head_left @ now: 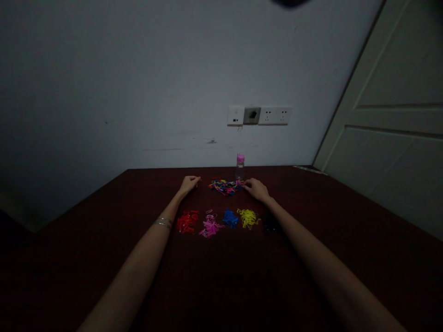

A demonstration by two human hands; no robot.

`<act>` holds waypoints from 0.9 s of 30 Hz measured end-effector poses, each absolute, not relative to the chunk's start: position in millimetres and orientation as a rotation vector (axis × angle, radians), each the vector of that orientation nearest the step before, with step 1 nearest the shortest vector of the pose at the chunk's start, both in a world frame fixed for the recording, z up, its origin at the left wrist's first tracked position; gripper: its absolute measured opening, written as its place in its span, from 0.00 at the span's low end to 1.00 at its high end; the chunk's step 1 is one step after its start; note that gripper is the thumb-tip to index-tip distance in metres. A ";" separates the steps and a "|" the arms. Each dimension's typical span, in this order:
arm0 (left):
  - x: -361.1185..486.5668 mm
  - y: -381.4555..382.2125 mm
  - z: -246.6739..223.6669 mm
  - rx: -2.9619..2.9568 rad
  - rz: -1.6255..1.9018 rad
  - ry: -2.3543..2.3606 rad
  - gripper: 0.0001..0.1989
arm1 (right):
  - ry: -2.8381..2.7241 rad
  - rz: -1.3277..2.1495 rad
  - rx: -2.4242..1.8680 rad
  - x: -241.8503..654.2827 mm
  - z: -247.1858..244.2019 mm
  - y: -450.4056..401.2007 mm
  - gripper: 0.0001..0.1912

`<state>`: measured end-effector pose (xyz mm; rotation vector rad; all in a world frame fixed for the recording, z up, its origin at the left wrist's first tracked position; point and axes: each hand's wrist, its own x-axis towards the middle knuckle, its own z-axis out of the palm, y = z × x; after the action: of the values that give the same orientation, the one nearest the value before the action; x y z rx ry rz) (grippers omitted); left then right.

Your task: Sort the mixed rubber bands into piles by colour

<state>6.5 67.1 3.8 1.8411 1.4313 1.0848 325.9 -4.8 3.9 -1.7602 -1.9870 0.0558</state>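
Observation:
A mixed pile of thin, coloured rubber bands [224, 186] lies toward the back of the dark red table. At its right edge my right hand [255, 188] has thumb and fingers pinched together, touching the bands; what lies between the fingertips is too small to tell. My left hand [189, 183] rests on the table left of the pile, fingers curled closed, their contents hidden. Nearer to me are separate heaps: red bands [188, 222], pink bands [210, 226], blue bands [230, 218], yellow bands [248, 218] and black bands [270, 223], the last partly behind my right forearm.
Just behind the mixed pile stands a small clear bottle [240, 168] with a pink cap. The table [221, 276] meets a pale wall that carries sockets [275, 115]. On the right is a white panelled door [391, 120]. The light is dim.

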 end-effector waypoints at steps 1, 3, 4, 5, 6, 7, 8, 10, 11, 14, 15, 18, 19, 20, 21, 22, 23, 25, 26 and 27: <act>6.3 67.6 3.3 1.847 1.086 1.428 0.21 | -1.946 0.084 -1.746 328.1 1.9 -3.6 0.15; 6.0 68.3 2.5 1.853 1.088 1.418 0.22 | -1.886 0.163 -1.698 332.9 -1.9 -0.5 0.14; 6.0 68.5 2.2 1.852 1.091 1.414 0.22 | -1.868 0.206 -1.666 335.1 -3.6 1.0 0.14; 6.0 68.6 2.0 1.850 1.096 1.411 0.22 | -1.854 0.247 -1.631 337.1 -5.2 2.4 0.13; 6.1 68.5 1.9 1.846 1.101 1.409 0.22 | -1.842 0.282 -1.593 338.7 -6.5 3.4 0.13; 6.3 68.3 1.9 1.841 1.104 1.407 0.22 | -1.828 0.310 -1.557 340.0 -7.6 3.9 0.13; 6.5 68.1 2.0 1.839 1.106 1.407 0.21 | -1.813 0.331 -1.522 341.0 -8.4 4.0 0.13; 6.9 67.6 2.2 1.838 1.102 1.413 0.21 | -1.784 0.354 -1.463 341.9 -8.5 3.2 0.13; 7.1 67.5 2.3 1.840 1.099 1.416 0.21 | -1.773 0.361 -1.441 341.6 -7.4 2.4 0.13; 7.9 66.9 2.7 1.843 1.101 1.420 0.20 | -1.761 0.455 -1.427 336.6 2.7 -1.7 0.16; 8.3 66.6 3.0 1.844 1.101 1.422 0.20 | -1.773 0.529 -1.432 332.8 8.9 -4.0 0.17; 9.5 65.2 4.2 1.847 1.095 1.437 0.19 | -1.921 0.827 -1.376 313.1 34.4 -15.4 0.17; 9.9 64.7 4.6 1.851 1.095 1.433 0.19 | -2.018 0.902 -1.315 304.0 44.1 -20.9 0.15; 10.0 64.3 4.9 1.853 1.100 1.425 0.19 | -2.119 0.955 -1.252 294.0 53.5 -27.2 0.13; 10.0 64.2 5.1 1.852 1.108 1.410 0.19 | -2.203 0.988 -1.210 283.4 62.2 -33.9 0.12; 9.7 64.3 5.2 1.847 1.122 1.393 0.19 | -2.289 1.007 -1.172 272.6 69.7 -40.7 0.11; 9.3 64.6 5.1 1.837 1.140 1.376 0.19 | -2.372 1.020 -1.132 262.0 75.7 -47.5 0.11; 8.2 65.5 5.0 1.805 1.169 1.360 0.20 | -2.516 1.071 -1.069 242.7 82.6 -59.6 0.09; 7.8 66.0 5.2 1.788 1.171 1.360 0.20 | -2.579 1.075 -1.041 234.5 83.8 -64.6 0.10; 7.8 66.3 5.6 1.773 1.163 1.366 0.20 | -2.624 1.075 -1.021 227.6 83.8 -68.7 0.10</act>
<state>7.8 66.3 5.6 1.7733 1.3662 1.1635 227.6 -68.7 83.8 -1.0206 -2.6242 1.0747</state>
